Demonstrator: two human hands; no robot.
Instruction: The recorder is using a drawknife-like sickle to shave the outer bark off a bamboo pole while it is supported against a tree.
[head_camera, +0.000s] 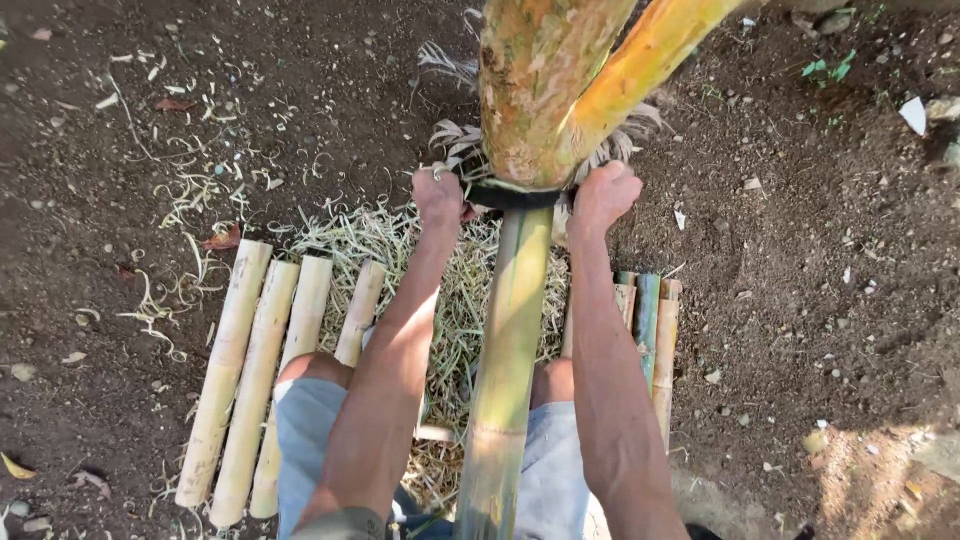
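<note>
Gripping bamboo pole (505, 340): left hand (438, 196), right hand (603, 195), fists closed.

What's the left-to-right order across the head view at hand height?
Pale bamboo pieces → left hand → green bamboo pole → right hand → short bamboo pieces → bare soil.
</note>
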